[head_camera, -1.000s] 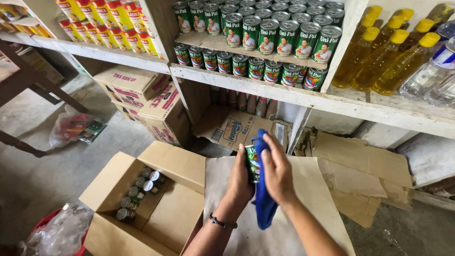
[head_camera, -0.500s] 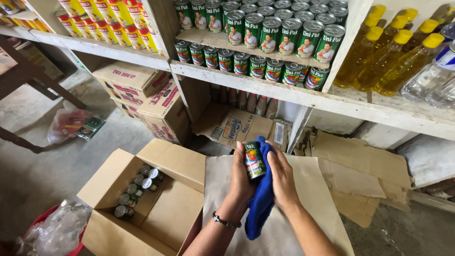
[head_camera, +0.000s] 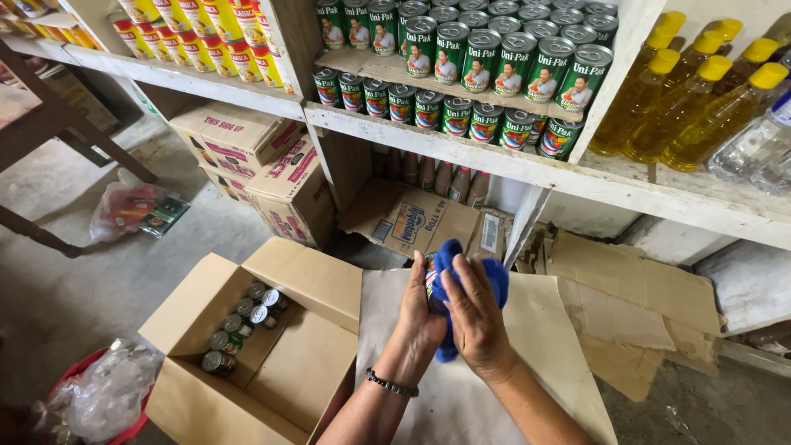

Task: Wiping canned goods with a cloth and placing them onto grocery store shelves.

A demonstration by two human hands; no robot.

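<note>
Overhead, green-labelled cans [head_camera: 461, 62] fill the shelf [head_camera: 461, 148], beside yellow-capped oil bottles [head_camera: 684, 99]. Below left, an open cardboard box [head_camera: 247, 346] holds a row of tins [head_camera: 243, 317]. Both hands meet mid-frame: the left hand [head_camera: 420, 309] grips a green can [head_camera: 431, 276], while the right hand [head_camera: 478, 317] presses a blue cloth [head_camera: 461, 284] round it.

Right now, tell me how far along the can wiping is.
Done: rows of green cans stand on the shelf. In hand: the left hand holds a can while the right hand rubs it with a blue cloth. Left: several cans in the open box.
</note>
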